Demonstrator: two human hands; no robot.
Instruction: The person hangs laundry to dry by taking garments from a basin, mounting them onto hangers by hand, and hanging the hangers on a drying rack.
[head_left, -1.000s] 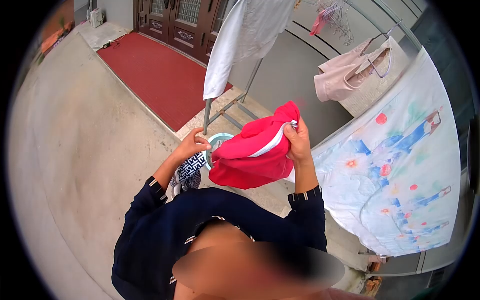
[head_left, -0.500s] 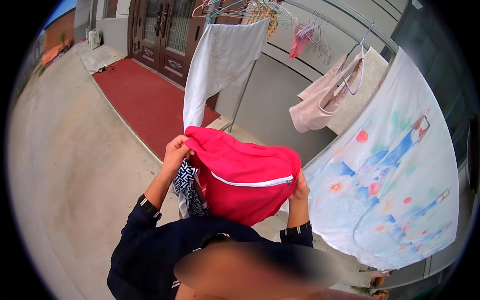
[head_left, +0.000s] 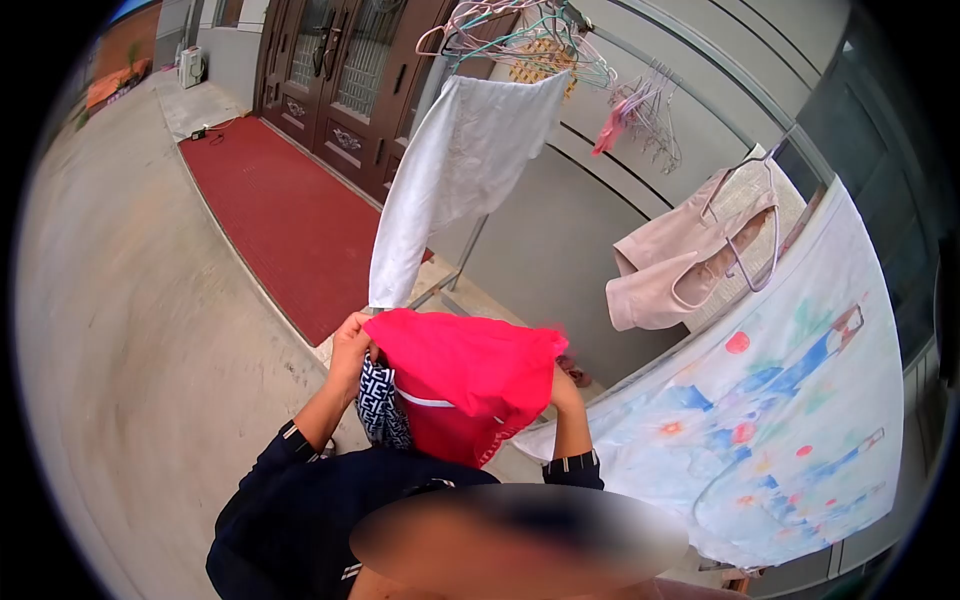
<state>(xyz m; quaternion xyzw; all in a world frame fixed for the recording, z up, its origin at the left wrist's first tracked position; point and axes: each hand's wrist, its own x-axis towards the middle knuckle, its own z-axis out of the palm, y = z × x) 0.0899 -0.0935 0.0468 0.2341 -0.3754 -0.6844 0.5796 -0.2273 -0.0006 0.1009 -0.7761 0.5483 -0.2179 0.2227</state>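
Note:
A bright red garment with a white zip [head_left: 465, 365] is spread between my two hands in front of my chest. My left hand [head_left: 352, 343] is closed on its upper left edge. At the garment's right side is my right hand [head_left: 566, 388], closed on the cloth, its fingers mostly hidden behind it. A navy-and-white patterned cloth [head_left: 380, 405] hangs just below my left hand, partly covered by the red fabric; what holds it up I cannot see.
A white cloth [head_left: 470, 150] hangs ahead on a metal drying rack [head_left: 680, 75]. Several hangers [head_left: 510, 30] bunch at its far end. To the right hang a pale pink top [head_left: 665, 290] and a large printed sheet [head_left: 740, 430]. A red mat [head_left: 270, 220] lies before brown doors [head_left: 340, 100].
The red garment has bunched up, and its zip is now mostly folded out of sight. My right hand has moved inward and behind the cloth. The view has tilted, so the rack appears lower.

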